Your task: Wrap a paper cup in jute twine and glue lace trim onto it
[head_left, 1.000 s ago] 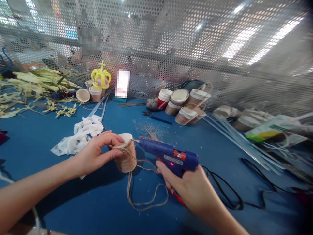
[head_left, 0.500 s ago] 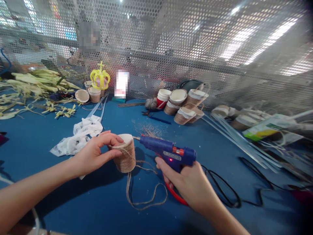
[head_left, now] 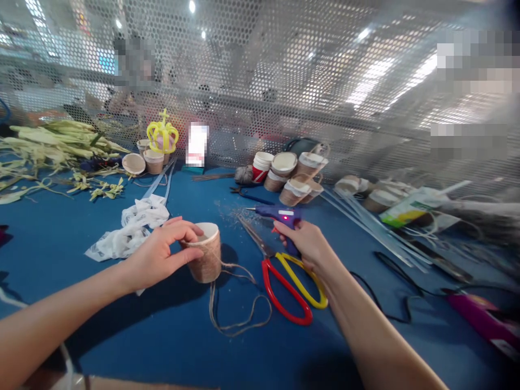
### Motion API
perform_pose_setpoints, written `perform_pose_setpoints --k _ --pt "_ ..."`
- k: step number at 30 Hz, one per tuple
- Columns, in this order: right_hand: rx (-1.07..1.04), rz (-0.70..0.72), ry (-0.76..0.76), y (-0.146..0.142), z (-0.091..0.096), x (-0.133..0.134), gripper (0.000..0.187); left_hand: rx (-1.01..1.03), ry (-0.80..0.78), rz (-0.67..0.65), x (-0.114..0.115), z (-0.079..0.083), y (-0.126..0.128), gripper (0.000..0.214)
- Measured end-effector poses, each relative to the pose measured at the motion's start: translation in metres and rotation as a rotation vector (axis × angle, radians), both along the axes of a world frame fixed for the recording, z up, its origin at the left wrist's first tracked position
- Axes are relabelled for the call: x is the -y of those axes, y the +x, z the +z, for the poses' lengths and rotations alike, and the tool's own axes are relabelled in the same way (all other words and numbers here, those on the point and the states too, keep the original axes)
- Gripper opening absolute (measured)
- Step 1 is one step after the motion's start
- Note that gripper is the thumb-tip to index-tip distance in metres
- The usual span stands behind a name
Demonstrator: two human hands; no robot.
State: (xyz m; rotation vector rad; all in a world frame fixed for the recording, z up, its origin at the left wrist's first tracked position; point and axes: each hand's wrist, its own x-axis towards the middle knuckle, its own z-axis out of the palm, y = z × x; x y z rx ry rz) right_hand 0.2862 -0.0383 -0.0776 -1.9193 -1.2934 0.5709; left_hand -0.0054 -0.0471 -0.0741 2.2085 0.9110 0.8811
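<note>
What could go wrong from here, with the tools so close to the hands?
1. The glue gun in the right hand has its red light on, so it is probably hot; its tip might burn a finger or drip on the table.
2. The scissors lie just beside that hand and could nick it.
3. Loose twine trailing from the cup in the left hand may snag.

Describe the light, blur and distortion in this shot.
Head view: ceiling lights glare through the mesh; the right edge is smeared and bent; the cup in the left hand is sharp and throws a soft shadow on the table; the glue gun in the right hand shows a lit red lamp.
</note>
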Motion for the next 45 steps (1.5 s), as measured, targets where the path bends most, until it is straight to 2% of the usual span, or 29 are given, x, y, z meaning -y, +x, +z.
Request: perform_pose_setpoints --k 6,11,14,17,19,20,22,27,32,45 --pt "0.246 -0.072 -0.059 0.009 -0.008 -0.013 0.033 -0.012 0.018 -0.010 0.000 -0.001 -0.001 0.013" --pt "0.475 -0.109 -0.018 -0.005 0.009 0.001 0.027 -0.005 0.030 0.002 -0.001 -0.002 -0.002 0.012" --pt "0.509 0.073 0.056 -0.036 0.028 0.025 0.023 -0.008 0.029 0.001 -0.001 -0.001 -0.002 0.011" --pt "0.396 0.497 0.077 -0.073 0.040 0.052 0.026 -0.007 0.035 -0.018 -0.002 -0.002 -0.002 0.011" --pt "0.439 0.637 0.114 -0.092 0.041 0.063 0.028 -0.009 0.048 -0.027 -0.003 -0.002 -0.002 0.011" --pt "0.456 0.659 0.149 -0.097 0.040 0.066 0.021 -0.011 0.052 -0.030 -0.003 -0.002 -0.002 0.012" --pt "0.426 0.668 0.197 -0.102 0.037 0.067 0.005 -0.009 0.053 -0.035 -0.003 -0.002 -0.002 0.012" --pt "0.240 0.617 0.269 -0.094 0.033 0.057 0.018 -0.008 0.074 -0.084 -0.002 0.000 -0.001 0.011" --pt "0.131 0.518 0.199 -0.092 0.029 0.054 0.018 -0.032 0.107 -0.113 -0.002 -0.001 -0.002 0.010" --pt "0.021 0.504 0.149 -0.089 0.021 0.050 0.019 -0.069 0.091 -0.179 0.000 0.001 -0.004 0.008"
